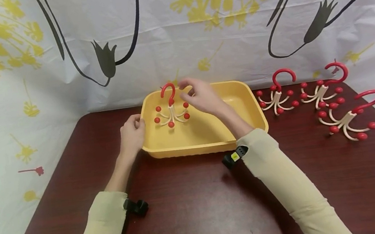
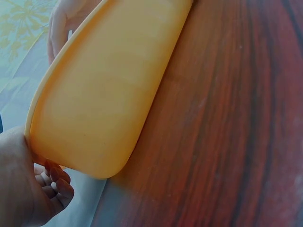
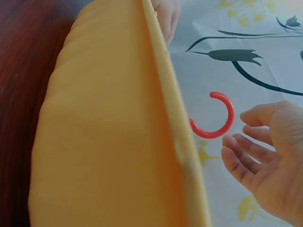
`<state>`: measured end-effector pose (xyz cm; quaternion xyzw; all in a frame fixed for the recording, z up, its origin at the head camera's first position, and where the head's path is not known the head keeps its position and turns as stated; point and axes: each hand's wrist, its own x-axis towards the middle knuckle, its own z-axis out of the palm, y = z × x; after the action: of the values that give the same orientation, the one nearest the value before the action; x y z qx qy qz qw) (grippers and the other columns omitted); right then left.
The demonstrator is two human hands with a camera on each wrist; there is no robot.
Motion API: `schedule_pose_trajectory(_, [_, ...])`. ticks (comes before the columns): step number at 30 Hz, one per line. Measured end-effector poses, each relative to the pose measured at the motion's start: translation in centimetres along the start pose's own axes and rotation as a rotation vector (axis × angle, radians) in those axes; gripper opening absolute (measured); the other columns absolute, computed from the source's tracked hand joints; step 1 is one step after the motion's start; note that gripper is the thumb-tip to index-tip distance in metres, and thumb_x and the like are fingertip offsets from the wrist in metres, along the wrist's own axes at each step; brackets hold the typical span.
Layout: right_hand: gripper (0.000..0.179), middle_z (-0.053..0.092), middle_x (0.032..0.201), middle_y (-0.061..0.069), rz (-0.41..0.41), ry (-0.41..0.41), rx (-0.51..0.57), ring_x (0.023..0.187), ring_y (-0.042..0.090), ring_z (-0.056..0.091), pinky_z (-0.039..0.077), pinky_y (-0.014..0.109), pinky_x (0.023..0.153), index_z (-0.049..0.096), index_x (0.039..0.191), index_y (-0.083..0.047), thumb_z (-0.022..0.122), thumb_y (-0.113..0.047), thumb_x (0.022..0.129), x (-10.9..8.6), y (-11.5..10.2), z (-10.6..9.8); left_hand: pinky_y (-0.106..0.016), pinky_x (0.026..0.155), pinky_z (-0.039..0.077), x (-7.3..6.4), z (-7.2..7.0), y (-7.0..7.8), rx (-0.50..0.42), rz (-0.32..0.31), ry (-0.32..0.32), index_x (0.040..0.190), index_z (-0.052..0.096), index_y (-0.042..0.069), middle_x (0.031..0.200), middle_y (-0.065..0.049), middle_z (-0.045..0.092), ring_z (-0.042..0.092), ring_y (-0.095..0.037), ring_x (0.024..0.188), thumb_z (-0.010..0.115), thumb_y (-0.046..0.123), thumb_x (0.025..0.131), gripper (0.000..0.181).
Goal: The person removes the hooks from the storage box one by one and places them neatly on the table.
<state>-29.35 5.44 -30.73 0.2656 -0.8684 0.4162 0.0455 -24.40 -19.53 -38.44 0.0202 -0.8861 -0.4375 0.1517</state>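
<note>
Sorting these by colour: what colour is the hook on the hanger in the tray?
Red; the hook shows best in the right wrist view.

The tub (image 1: 242, 103) is plain yellow. The hanger (image 1: 171, 109) in it has a red hook, cream arms and red ball tips, as do the three hangers (image 1: 319, 93) beside it. The table (image 1: 198, 202) is dark reddish-brown with wood grain. The backdrop (image 1: 232, 28) is white, printed with yellow dandelion heads and black stemmed tulips. Both sleeves (image 1: 288, 182) are pale yellow-beige.

Dark red-brown wooden table (image 1: 193, 211), white backdrop sheet (image 1: 197, 32) with yellow flowers
</note>
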Motion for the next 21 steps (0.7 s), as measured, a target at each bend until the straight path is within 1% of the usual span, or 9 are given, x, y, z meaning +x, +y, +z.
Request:
schedule_pose_trajectory(3, [0.045,0.057,0.138,0.014,0.014,-0.015,-0.005,0.095,0.029,0.068,0.055,0.038,0.079,0.054,0.141,-0.002,0.062,-0.012,0.098,0.7,-0.3,0.5,-0.038,0.071,0.051,-0.1,-0.1,0.0,-0.003,-0.006,-0.001,0.127,0.064,-0.002,0.084,-0.015,0.062,0.062,-0.03,0.076,0.05,0.018,0.103,0.035])
schedule_pose_trajectory(8, [0.054,0.049,0.149,0.012,0.006,-0.05,0.001,0.073,0.026,0.068,0.053,0.032,0.06,0.045,0.15,-0.003,0.06,-0.013,0.1,1.6,-0.5,1.3,-0.039,0.072,0.051,0.0,-0.1,0.0,-0.007,-0.007,0.002,0.127,0.064,-0.003,0.085,-0.016,0.063,0.062,-0.031,0.076,0.05,0.019,0.103,0.035])
schedule_pose_trajectory(10, [0.055,0.046,0.151,0.011,0.001,-0.062,0.003,0.066,0.023,0.067,0.051,0.029,0.056,0.042,0.152,-0.003,0.059,-0.014,0.101,1.9,-0.5,1.4,-0.039,0.072,0.051,0.0,0.0,0.0,-0.009,-0.005,0.001,0.127,0.063,-0.003,0.085,-0.016,0.064,0.063,-0.031,0.076,0.05,0.018,0.103,0.035])
schedule_pose_trajectory(12, [0.055,0.046,0.152,0.011,0.0,-0.069,0.001,0.062,0.021,0.065,0.049,0.027,0.054,0.041,0.152,-0.003,0.058,-0.014,0.101,2.2,-0.4,1.5,-0.039,0.073,0.051,0.0,0.0,0.0,-0.008,-0.001,-0.002,0.127,0.063,-0.004,0.086,-0.017,0.065,0.063,-0.031,0.077,0.05,0.018,0.103,0.035])
schedule_pose_trajectory(14, [0.054,0.047,0.151,0.012,-0.004,-0.071,0.003,0.063,0.021,0.065,0.049,0.026,0.053,0.042,0.152,-0.002,0.058,-0.012,0.101,2.4,-0.3,1.6,-0.039,0.073,0.051,0.0,0.0,0.0,-0.009,-0.001,-0.002,0.127,0.063,-0.004,0.085,-0.017,0.065,0.063,-0.031,0.077,0.05,0.018,0.103,0.035])
schedule_pose_trajectory(17, [0.051,0.052,0.146,0.013,-0.007,-0.065,-0.008,0.069,0.022,0.067,0.049,0.027,0.055,0.045,0.15,-0.001,0.058,-0.01,0.101,2.6,-0.1,1.7,-0.039,0.073,0.052,0.1,0.1,0.0,-0.002,-0.001,-0.001,0.127,0.063,-0.003,0.085,-0.017,0.065,0.063,-0.031,0.077,0.049,0.018,0.103,0.036])
schedule_pose_trajectory(18, [0.05,0.053,0.144,0.013,-0.008,-0.063,-0.014,0.073,0.023,0.068,0.05,0.026,0.056,0.047,0.148,-0.001,0.058,-0.009,0.1,2.7,-0.1,1.7,-0.039,0.073,0.051,0.1,0.0,0.0,-0.001,-0.002,0.001,0.127,0.063,-0.003,0.085,-0.016,0.064,0.063,-0.031,0.077,0.049,0.019,0.103,0.035])
schedule_pose_trajectory(21, [0.045,0.059,0.138,0.013,-0.002,-0.059,-0.026,0.077,0.025,0.068,0.051,0.028,0.056,0.052,0.144,-0.002,0.059,-0.008,0.1,2.8,-0.1,1.8,-0.039,0.074,0.051,0.1,0.0,0.0,0.0,0.0,0.005,0.127,0.063,-0.003,0.085,-0.016,0.064,0.063,-0.03,0.077,0.05,0.017,0.103,0.034])
